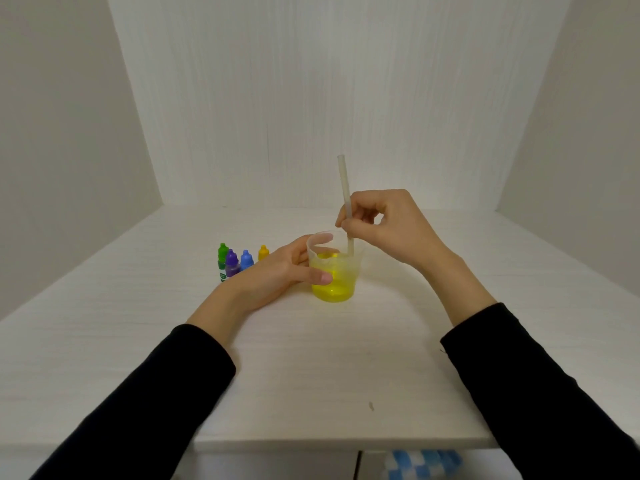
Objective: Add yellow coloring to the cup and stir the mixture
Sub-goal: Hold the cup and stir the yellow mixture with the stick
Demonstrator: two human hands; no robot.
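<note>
Sleeves (145, 403) nearest. Bottles (239, 261) stand far left. Cup (334, 271), yellow liquid inside, is gripped by left hand (273, 275). Straw (346, 202), near-upright, tip in the liquid, is pinched by right hand (391, 230) above the rim; stirring judged underway.

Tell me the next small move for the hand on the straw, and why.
Probably sweep the straw in a small circle inside the clear plastic cup. The right hand pinches it with its lower end in the yellow liquid, and the left hand steadies the cup on the white table, so stirring looks like what is left.
</note>
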